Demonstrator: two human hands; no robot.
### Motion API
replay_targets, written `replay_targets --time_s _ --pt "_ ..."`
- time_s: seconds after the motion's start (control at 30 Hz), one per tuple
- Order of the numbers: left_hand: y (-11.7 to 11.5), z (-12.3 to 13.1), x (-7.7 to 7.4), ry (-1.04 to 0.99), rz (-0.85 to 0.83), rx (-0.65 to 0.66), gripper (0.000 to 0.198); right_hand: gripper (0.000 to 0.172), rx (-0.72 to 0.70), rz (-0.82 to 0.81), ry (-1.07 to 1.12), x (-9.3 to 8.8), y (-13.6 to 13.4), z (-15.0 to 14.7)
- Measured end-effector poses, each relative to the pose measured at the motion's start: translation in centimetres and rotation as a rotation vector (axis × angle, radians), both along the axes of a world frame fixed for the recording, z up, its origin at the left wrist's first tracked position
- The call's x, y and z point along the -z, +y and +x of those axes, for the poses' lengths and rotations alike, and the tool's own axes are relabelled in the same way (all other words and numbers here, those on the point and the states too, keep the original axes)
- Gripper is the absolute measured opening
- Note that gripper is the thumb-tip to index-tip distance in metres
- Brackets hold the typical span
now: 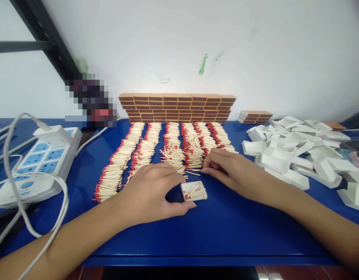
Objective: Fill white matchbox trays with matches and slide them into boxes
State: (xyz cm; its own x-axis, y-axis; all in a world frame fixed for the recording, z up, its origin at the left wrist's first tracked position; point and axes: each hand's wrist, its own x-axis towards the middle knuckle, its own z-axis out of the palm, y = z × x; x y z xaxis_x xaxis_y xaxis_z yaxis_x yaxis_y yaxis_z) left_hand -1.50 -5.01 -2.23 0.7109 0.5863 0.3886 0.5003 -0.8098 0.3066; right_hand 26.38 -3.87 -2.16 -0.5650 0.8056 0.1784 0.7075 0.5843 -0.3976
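Note:
A small white matchbox tray [200, 194] lies on the blue table with a few red-tipped matches [194, 191] in it. My left hand [152, 190] holds it from the left, thumb along the near edge and fingers at the far edge. Just beyond and to the right, my right hand [223, 167] is closed, its fingertips together at the near end of the match rows. What those fingertips grip is hidden. Several long rows of matches [192, 146] run back from my hands, and a few loose matches stick out between them.
Brown and orange matchboxes [178, 109] form a stacked wall at the back, with a smaller stack [254, 116] to its right. A heap of white trays [296, 149] covers the right side. At left sit a power strip [45, 163] and white cables [64, 194].

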Motion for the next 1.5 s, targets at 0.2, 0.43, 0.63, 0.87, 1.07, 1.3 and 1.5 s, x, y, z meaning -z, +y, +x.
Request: replay_targets --time_s 0.2,0.43,0.63,0.87,1.07,1.3,1.5 --pt "0.0 0.0 0.0 0.029 -0.016 -0.008 0.032 0.013 0.044 0.045 0.081 0.2 -0.5 -1.6" --pt "0.0 0.1 0.0 0.018 -0.033 -0.008 0.03 0.01 0.071 0.031 0.067 0.7 -0.8 -2.2" --pt "0.0 0.2 -0.2 0.027 -0.033 -0.02 0.029 0.008 0.038 0.051 0.078 0.6 -0.8 -2.2" --pt "0.0 0.2 -0.2 0.013 -0.014 -0.013 0.029 0.003 -0.001 0.083 0.084 0.7 -0.5 -1.7" --pt "0.0 0.2 -0.2 0.015 -0.009 -0.014 0.029 0.008 -0.015 0.084 0.053 0.9 -0.3 -1.7" --pt "0.0 0.2 -0.3 -0.001 0.05 -0.042 0.027 0.013 0.022 0.118 0.072 -0.1 -0.7 -1.1" --pt "0.0 0.2 -0.4 -0.012 0.072 -0.073 0.027 0.011 -0.051 0.049 0.105 -0.9 -2.2 -1.9"
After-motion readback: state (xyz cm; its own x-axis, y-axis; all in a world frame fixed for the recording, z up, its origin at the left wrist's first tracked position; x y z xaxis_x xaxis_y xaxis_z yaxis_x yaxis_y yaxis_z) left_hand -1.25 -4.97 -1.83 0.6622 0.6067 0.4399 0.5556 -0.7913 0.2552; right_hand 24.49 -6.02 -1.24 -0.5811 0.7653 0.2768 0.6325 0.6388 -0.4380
